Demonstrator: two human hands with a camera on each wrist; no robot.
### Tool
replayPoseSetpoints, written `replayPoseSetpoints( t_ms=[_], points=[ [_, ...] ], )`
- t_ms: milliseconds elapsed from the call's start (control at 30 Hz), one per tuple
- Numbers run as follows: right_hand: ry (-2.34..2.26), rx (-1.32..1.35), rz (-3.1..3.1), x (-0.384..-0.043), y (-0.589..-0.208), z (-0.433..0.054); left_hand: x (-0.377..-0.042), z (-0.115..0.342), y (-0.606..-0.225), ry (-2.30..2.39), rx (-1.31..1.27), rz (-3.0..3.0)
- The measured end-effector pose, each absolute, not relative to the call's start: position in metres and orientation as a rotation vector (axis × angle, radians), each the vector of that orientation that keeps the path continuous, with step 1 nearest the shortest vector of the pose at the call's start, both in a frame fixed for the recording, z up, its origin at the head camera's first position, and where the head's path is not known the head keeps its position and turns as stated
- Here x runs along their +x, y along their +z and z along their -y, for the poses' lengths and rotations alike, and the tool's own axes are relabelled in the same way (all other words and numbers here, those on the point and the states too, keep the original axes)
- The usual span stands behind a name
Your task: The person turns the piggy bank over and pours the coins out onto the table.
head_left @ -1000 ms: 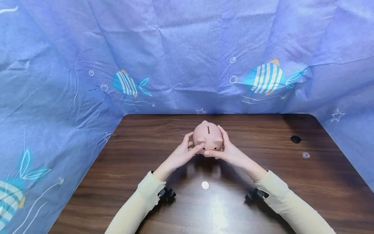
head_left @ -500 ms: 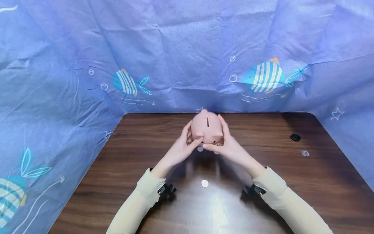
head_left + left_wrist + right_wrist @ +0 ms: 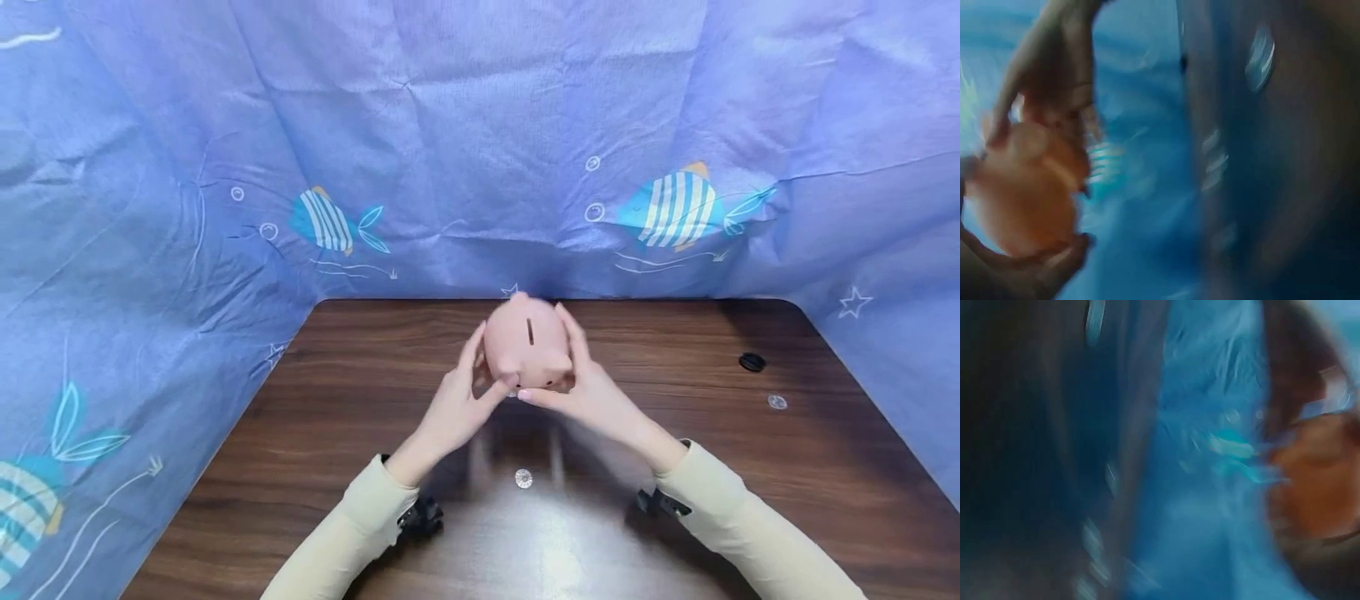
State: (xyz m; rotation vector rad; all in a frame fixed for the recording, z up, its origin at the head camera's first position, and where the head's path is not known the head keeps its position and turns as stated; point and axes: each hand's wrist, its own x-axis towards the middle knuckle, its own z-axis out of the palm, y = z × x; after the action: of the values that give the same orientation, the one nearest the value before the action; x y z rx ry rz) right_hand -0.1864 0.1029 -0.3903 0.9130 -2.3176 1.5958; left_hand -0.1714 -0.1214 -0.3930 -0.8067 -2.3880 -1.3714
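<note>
A pink piggy bank [image 3: 527, 343], its dark coin slot upward and its face toward me, is raised over the brown table. My left hand [image 3: 459, 405] grips its left side, thumb at the face. My right hand [image 3: 600, 398] grips the right side, its thumb tip near the left one. The piggy bank [image 3: 1029, 194] shows blurred between both hands in the left wrist view, and at the right edge of the right wrist view. A shiny coin [image 3: 523, 478] lies on the table in front. Another sliver of coin peeks out under the pig's face.
Toward the right of the wooden table [image 3: 330, 400] lie a black oval disc [image 3: 752, 362] and a clear-looking coin [image 3: 777, 402]. Several blurred shiny pieces show on the table in the left wrist view. Blue cloth [image 3: 465, 150] printed with fish rises behind the table's far edge.
Both hands have lifted the piggy bank higher, and it looks larger now. Coins showed below its face half a second ago; they are now mostly hidden behind it. The head view has shifted slightly.
</note>
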Motion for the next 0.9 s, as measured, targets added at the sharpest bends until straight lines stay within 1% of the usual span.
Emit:
replayPoseSetpoints(
  t_ms=[67,133,267,400,600,667,733,833,900],
  points=[
    [1.744,0.680,2.604,-0.186,-0.401,-0.103,-0.172,0.119,-0.406,-1.554,-0.574,2.579],
    [1.861,0.562,2.724,-0.187,-0.408,-0.103,-0.173,0.118,-0.414,-1.638,-0.463,2.669],
    [1.965,0.525,2.740,-0.187,-0.413,-0.106,-0.174,0.118,-0.415,-1.607,-0.465,2.731],
    [1.971,0.525,2.763,-0.190,-0.413,-0.108,-0.177,0.117,-0.412,-1.559,-0.466,2.788],
    [1.941,0.565,2.763,-0.198,-0.401,-0.108,-0.184,0.117,-0.401,-1.580,-0.463,2.764],
    [1.891,0.631,2.703,-0.198,-0.390,-0.107,-0.184,0.118,-0.390,-1.553,-0.514,2.706],
    [1.760,0.769,2.561,-0.194,-0.376,-0.107,-0.181,0.120,-0.375,-1.487,-0.622,2.595],
    [1.466,1.083,2.145,-0.187,-0.350,-0.107,-0.171,0.126,-0.346,-1.297,-0.906,2.312],
    [1.212,1.231,1.828,-0.185,-0.339,-0.107,-0.167,0.131,-0.329,-1.158,-1.120,2.068]
  ],
)
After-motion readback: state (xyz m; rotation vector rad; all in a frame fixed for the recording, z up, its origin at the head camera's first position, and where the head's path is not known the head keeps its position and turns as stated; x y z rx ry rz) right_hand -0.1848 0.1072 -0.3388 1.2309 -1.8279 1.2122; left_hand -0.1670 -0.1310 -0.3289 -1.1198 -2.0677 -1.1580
